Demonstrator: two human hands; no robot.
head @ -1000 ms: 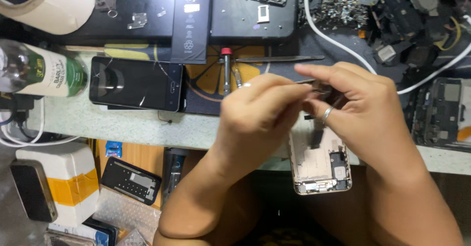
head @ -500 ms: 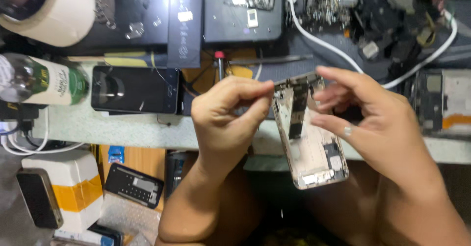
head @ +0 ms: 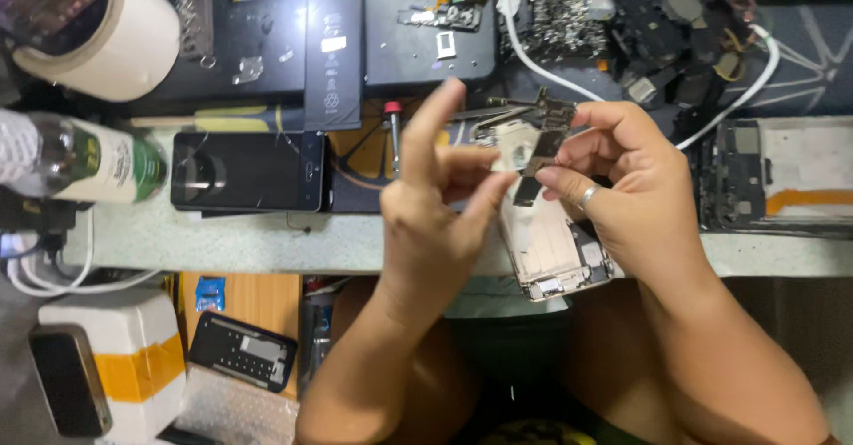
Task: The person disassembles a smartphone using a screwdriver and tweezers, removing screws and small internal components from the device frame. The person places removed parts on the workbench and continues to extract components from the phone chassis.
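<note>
While the right hand (head: 640, 196) pinches a small dark circuit board (head: 548, 134) between thumb and fingertips, the left hand (head: 435, 205) comes in beside it, index finger raised, thumb and middle finger closed on a pale little part (head: 514, 147) at the board's edge. Both sit just above the open phone shell (head: 551, 250), which lies at the front edge of the bench (head: 267, 245), metal inside facing up, pinkish-silver and flat with tiny dark components near its lower end. A ring shows on the right hand.

To my eye, doing this well means a light pinch on the board's edges only, keeping fingertips off the components, and lifting straight so no thin ribbon gets torn.

Around them: a glossy black phone (head: 247, 171) lies face up to the left, a long matte black battery (head: 333, 59) behind it, a red-capped screwdriver (head: 393, 130) standing between. A fat roll of cream tape (head: 107, 36) sits at far left, a white cable (head: 737, 99) curves at the right, beside a heap of shiny scrap parts (head: 569, 5).
</note>
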